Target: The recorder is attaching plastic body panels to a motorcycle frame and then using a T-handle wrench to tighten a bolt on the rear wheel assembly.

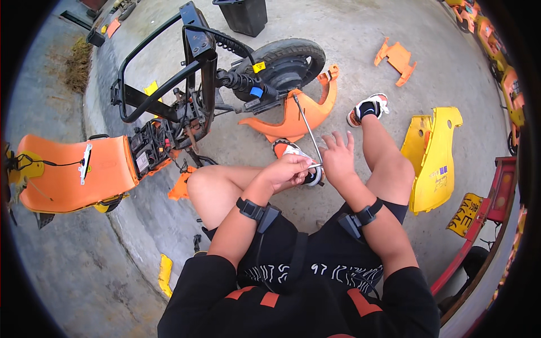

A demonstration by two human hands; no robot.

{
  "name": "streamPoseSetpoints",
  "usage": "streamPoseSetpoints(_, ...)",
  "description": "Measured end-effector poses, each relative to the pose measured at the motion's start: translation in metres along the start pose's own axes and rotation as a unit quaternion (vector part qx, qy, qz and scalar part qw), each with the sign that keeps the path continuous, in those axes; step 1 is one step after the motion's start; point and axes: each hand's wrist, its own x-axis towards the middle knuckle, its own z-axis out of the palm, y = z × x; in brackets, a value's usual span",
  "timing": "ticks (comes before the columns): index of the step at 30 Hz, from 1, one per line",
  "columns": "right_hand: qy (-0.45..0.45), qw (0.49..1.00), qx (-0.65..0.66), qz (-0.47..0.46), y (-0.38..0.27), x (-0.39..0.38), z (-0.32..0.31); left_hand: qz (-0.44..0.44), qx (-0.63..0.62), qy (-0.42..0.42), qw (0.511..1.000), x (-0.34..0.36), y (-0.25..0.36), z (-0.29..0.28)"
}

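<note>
I see my left hand [290, 170] at the centre of the frame, its grip closed around the near end of a long thin metal rod [307, 128]. The rod slants up and to the left from my fingers, and its far tip sits against the orange fender [296, 121] just below the black wheel [287, 65]. My right hand [338, 158] is just beside the left one, fingers spread and loose, its grip open; it lies against the rod's near end, though I cannot tell whether it presses on it. Both wrists carry black strapped bands.

My bare knees frame the hands, with a sneaker [369, 107] planted on the concrete floor [360, 39] in the upper right of centre. In the upper left, a stripped black scooter frame [169, 84] lies on its side, wiring exposed. An orange seat shell [73, 172] fills the left edge. A yellow body panel [434, 155] lies at the right, well apart from the hands, and a smaller orange panel [397, 59] sits in the upper right. A black bin [245, 16] stands at the top edge.
</note>
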Motion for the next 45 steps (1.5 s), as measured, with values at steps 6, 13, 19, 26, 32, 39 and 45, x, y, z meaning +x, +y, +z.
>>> streamPoseSetpoints(6, 0.233, 0.928, 0.213, 0.197, 0.009, 0.001, -0.017, 0.106, -0.102, -0.022, 0.989, 0.002, -0.009, 0.003)
streamPoseSetpoints(13, -0.162, 0.666, 0.723, 0.092, 0.014, -0.009, -0.027, 0.157, -0.095, -0.055, 0.981, 0.026, -0.029, 0.005)
streamPoseSetpoints(19, -0.035, 0.766, 0.596, 0.240, -0.015, 0.013, 0.009, 0.073, 0.065, 0.044, 0.994, 0.043, -0.043, 0.015)
streamPoseSetpoints(26, 0.087, 0.991, 0.099, -0.026, 0.000, 0.005, 0.013, -0.034, -0.116, 0.025, 0.992, -0.005, 0.011, -0.009)
streamPoseSetpoints(32, 0.076, 0.994, 0.068, -0.044, -0.014, 0.005, 0.004, 0.043, 0.012, 0.003, 0.999, -0.008, 0.011, -0.006)
streamPoseSetpoints(39, 0.290, 0.938, 0.113, 0.156, 0.006, 0.006, -0.020, 0.128, -0.129, -0.027, 0.983, 0.004, -0.006, -0.002)
streamPoseSetpoints(45, -0.071, 0.545, 0.787, 0.282, 0.019, -0.003, -0.023, 0.160, -0.175, -0.023, 0.971, 0.010, -0.010, 0.006)
